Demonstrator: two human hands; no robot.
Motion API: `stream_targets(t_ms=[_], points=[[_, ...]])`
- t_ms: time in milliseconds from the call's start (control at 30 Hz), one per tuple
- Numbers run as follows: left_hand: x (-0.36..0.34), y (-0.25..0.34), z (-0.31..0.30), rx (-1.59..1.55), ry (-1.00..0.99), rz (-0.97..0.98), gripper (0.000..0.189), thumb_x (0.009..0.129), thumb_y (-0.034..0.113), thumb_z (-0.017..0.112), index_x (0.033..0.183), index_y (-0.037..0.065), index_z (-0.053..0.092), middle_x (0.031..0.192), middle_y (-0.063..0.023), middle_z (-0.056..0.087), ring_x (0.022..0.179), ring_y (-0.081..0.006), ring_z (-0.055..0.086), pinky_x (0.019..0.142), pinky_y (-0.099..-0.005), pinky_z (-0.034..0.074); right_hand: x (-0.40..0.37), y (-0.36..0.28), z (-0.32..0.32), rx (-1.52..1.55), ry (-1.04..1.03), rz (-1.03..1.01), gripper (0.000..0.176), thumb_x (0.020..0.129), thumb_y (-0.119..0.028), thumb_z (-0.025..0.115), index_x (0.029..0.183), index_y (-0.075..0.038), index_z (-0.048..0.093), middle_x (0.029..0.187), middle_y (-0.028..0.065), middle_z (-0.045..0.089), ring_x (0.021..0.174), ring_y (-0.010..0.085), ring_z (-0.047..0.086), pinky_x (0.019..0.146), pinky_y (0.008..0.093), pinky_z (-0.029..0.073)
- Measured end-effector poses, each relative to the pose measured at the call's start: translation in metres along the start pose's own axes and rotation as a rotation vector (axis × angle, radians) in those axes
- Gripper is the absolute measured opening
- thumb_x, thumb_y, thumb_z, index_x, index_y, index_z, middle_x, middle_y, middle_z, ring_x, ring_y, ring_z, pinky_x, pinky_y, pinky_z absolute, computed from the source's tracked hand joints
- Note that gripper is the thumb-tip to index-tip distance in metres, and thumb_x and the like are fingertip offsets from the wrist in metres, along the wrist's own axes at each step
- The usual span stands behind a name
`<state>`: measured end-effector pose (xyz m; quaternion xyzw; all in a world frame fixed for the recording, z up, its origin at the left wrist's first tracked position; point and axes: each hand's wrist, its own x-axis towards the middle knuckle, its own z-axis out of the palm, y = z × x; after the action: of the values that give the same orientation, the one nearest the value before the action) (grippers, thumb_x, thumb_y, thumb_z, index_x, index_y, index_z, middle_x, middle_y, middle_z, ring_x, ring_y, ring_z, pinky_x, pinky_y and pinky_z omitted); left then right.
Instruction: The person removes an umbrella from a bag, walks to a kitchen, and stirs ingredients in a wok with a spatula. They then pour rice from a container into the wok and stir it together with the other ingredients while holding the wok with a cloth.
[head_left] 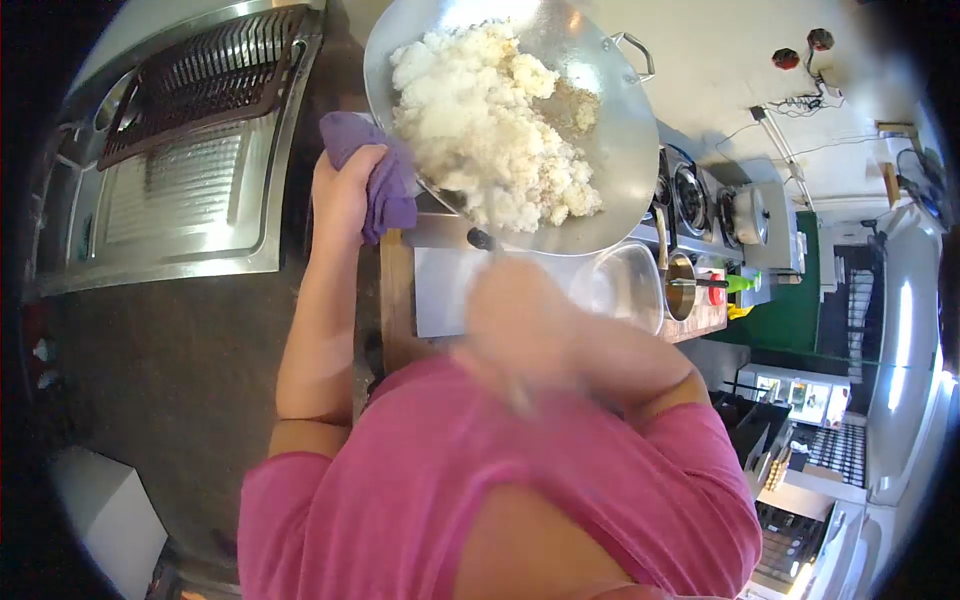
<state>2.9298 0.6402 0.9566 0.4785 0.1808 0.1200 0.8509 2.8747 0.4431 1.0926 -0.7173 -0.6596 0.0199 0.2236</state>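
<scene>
A large metal wok [625, 170] holds a mound of whitish rice [480, 110], with a browner patch beside it. My left hand [345, 190] is closed round a purple cloth [385, 190] at the wok's left edge; the cloth hides the rim there. Blurred by motion, my right hand [520, 310] is closed round the handle of a utensil in front of the wok. The utensil's smeared shaft runs up towards the rice, and its far end cannot be made out.
A steel sink [190, 190] with a brown rack [210, 80] lies at the left. Right of my right hand are a clear plastic container [620, 285] and a small pot [680, 290]. Gas burners [690, 195] stand beyond the wok's right side.
</scene>
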Motion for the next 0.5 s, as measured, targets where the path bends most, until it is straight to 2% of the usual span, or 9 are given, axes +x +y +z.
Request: stream_targets(t_ms=[33, 67, 200, 267, 300, 367, 500], points=[[-0.002, 0.0, 0.0, 0.004, 0.005, -0.002, 0.026, 0.078, 0.013, 0.067, 0.096, -0.003, 0.061, 0.086, -0.0086, 0.064, 0.074, -0.0163, 0.063, 0.067, -0.0288, 0.05, 0.011, 0.014, 0.016, -0.049, -0.054, 0.07, 0.028, 0.076, -0.015, 0.066, 0.055, -0.016, 0.047, 0.055, 0.0022, 0.049, 0.046, 0.0262, 0.049, 0.042, 0.0401, 0.036], [-0.004, 0.0, 0.0, 0.016, 0.016, -0.005, 0.025, 0.077, 0.013, 0.067, 0.095, -0.003, 0.061, 0.085, -0.0083, 0.064, 0.073, -0.0161, 0.063, 0.066, -0.0288, 0.05, 0.012, 0.038, 0.031, 0.042, 0.272, -0.091, 0.027, 0.076, -0.014, 0.066, 0.056, -0.016, 0.048, 0.055, 0.0026, 0.05, 0.047, 0.0268, 0.051, 0.043, 0.0396, 0.038], [0.001, -0.003, -0.006, 0.003, -0.023, -0.019, 0.023, 0.077, 0.012, 0.066, 0.093, -0.003, 0.061, 0.081, -0.0075, 0.063, 0.07, -0.0158, 0.062, 0.063, -0.0285, 0.049, 0.037, 0.096, 0.012, 0.097, 0.529, -0.045, 0.027, 0.08, -0.009, 0.066, 0.058, -0.009, 0.051, 0.053, 0.0055, 0.049, 0.044, 0.0229, 0.049, 0.042, 0.0339, 0.037], [0.004, -0.01, -0.007, 0.005, -0.047, -0.012, 0.022, 0.076, 0.012, 0.067, 0.092, -0.003, 0.06, 0.08, -0.0073, 0.063, 0.068, -0.0158, 0.062, 0.061, -0.0285, 0.049, 0.042, 0.104, -0.003, 0.3, 0.737, 0.038, 0.025, 0.083, -0.008, 0.065, 0.061, -0.005, 0.055, 0.055, 0.0062, 0.053, 0.043, 0.0185, 0.046, 0.042, 0.0309, 0.036], [0.003, -0.009, -0.005, -0.021, -0.033, -0.026, 0.022, 0.076, 0.012, 0.067, 0.092, -0.003, 0.06, 0.08, -0.0072, 0.063, 0.068, -0.0157, 0.062, 0.061, -0.0285, 0.049, 0.034, 0.102, -0.01, 0.282, 0.743, 0.042, 0.025, 0.083, -0.008, 0.065, 0.061, -0.005, 0.055, 0.055, 0.0062, 0.053, 0.043, 0.0185, 0.046, 0.042, 0.0309, 0.036], [0.004, -0.007, -0.002, -0.061, 0.005, -0.014, 0.023, 0.077, 0.013, 0.068, 0.092, -0.002, 0.06, 0.081, -0.0073, 0.063, 0.068, -0.0155, 0.062, 0.061, -0.0285, 0.049, 0.013, 0.103, -0.027, 0.204, 0.621, 0.156, 0.01, 0.084, -0.002, 0.059, 0.076, -0.002, 0.054, 0.06, 0.0034, 0.055, 0.056, 0.0104, 0.051, 0.048, 0.0277, 0.039], [0.002, -0.008, -0.008, -0.051, -0.056, 0.001, 0.025, 0.078, 0.014, 0.068, 0.095, -0.002, 0.06, 0.083, -0.0079, 0.063, 0.071, -0.0149, 0.062, 0.063, -0.0284, 0.049, -0.029, 0.077, -0.044, 0.262, 0.886, 0.308, 0.017, 0.087, -0.011, 0.055, 0.073, -0.009, 0.045, 0.057, 0.0, 0.044, 0.051, 0.0105, 0.041, 0.047, 0.0271, 0.034]])
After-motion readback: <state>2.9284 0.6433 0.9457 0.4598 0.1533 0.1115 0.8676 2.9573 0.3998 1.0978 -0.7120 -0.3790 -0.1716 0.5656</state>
